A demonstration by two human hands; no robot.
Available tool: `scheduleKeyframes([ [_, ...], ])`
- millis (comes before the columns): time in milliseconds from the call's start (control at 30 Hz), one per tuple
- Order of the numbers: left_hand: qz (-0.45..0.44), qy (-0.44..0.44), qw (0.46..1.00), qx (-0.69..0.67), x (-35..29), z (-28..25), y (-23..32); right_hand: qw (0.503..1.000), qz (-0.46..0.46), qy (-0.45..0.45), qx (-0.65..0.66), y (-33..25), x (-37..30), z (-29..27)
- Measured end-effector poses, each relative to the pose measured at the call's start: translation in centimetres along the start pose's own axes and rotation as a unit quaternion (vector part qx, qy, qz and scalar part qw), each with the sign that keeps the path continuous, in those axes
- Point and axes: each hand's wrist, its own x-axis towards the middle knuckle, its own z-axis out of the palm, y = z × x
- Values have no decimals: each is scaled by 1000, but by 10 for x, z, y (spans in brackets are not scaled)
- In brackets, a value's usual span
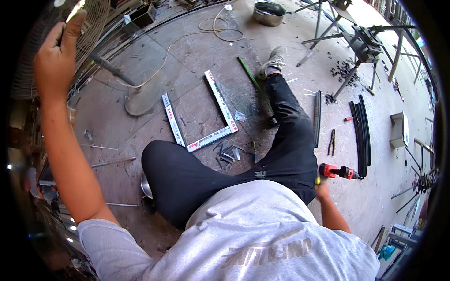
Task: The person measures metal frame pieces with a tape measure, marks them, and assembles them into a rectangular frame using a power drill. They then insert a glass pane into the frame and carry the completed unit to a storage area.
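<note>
Right hand (pixel 322 188) clenched on red cordless drill (pixel 338 172), low beside right thigh, right of U-shaped metal frame (pixel 200 112) lying flat on concrete floor (pixel 197 51).

Left hand (pixel 56 56) raised far left, fingers curled against wire fan guard (pixel 91 21); grip unclear.

Advice: brace the frame, drill square.

Frame: taped, straight, rigid. Black strips (pixel 361 133) beyond drill.
</note>
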Motion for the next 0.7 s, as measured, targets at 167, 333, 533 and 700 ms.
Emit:
scheduleKeyframes([
  [167,-84,-99,992,0,-26,19,2,972,118,-151,-134,68,-45,73],
  [333,-74,-35,991,-104,-57,50,22,999,-23,16,29,32,-38,30],
  [533,-50,19,979,-196,-96,72,54,911,-217,218,273,-164,-2,-137],
  [700,-67,19,976,-207,-119,80,83,802,-462,278,258,-340,-67,-214],
])
